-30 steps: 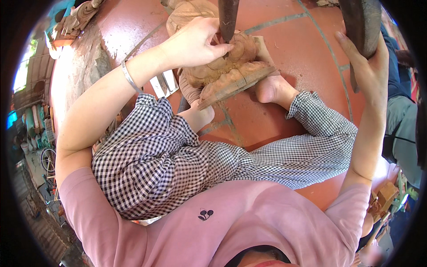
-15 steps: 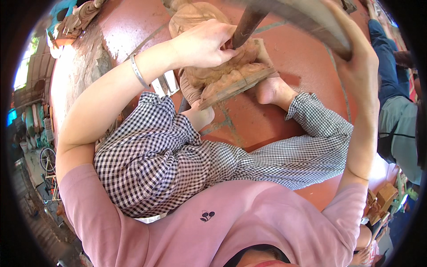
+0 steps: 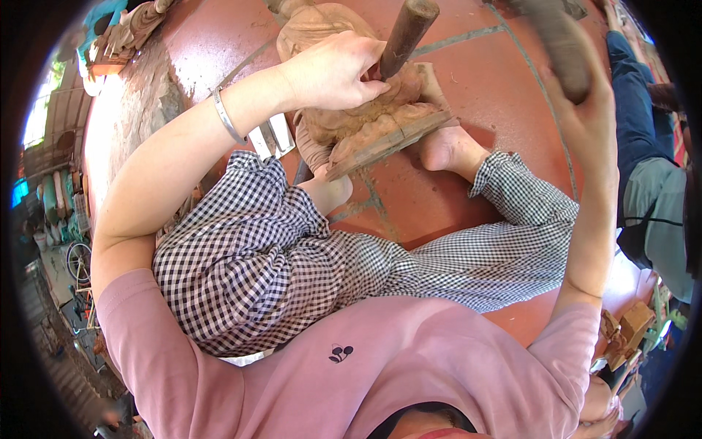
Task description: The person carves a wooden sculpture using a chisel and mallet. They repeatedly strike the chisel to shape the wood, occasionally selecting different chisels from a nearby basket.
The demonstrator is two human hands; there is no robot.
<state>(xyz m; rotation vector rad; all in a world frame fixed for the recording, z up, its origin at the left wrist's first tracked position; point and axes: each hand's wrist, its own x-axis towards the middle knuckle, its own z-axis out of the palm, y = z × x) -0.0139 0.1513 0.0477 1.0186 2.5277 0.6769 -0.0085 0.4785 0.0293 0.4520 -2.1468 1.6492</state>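
Observation:
My left hand (image 3: 338, 73) is closed around the lower part of a chisel (image 3: 411, 33), whose thick dark handle points up and to the right. Its blade is hidden behind my fingers and the carving. Beneath that hand lies a brown wooden carving (image 3: 387, 124) with rounded relief and a flat base, its base end toward me between my bare feet (image 3: 447, 148). At the upper right, my right hand (image 3: 591, 102) grips a dark wooden mallet (image 3: 563, 55). The mallet is smeared by motion and held apart from the chisel.
Flat pale metal pieces (image 3: 272, 137) lie left of the carving. Red tiles (image 3: 504, 95) make up the floor. Another person's legs in blue trousers (image 3: 635, 110) are at the far right, near wood blocks (image 3: 630, 325). A bicycle wheel (image 3: 77, 263) shows at far left.
My right hand has swung the mallet up and to the right, away from the chisel's top, which now shows fully. My left hand and the carving stay put.

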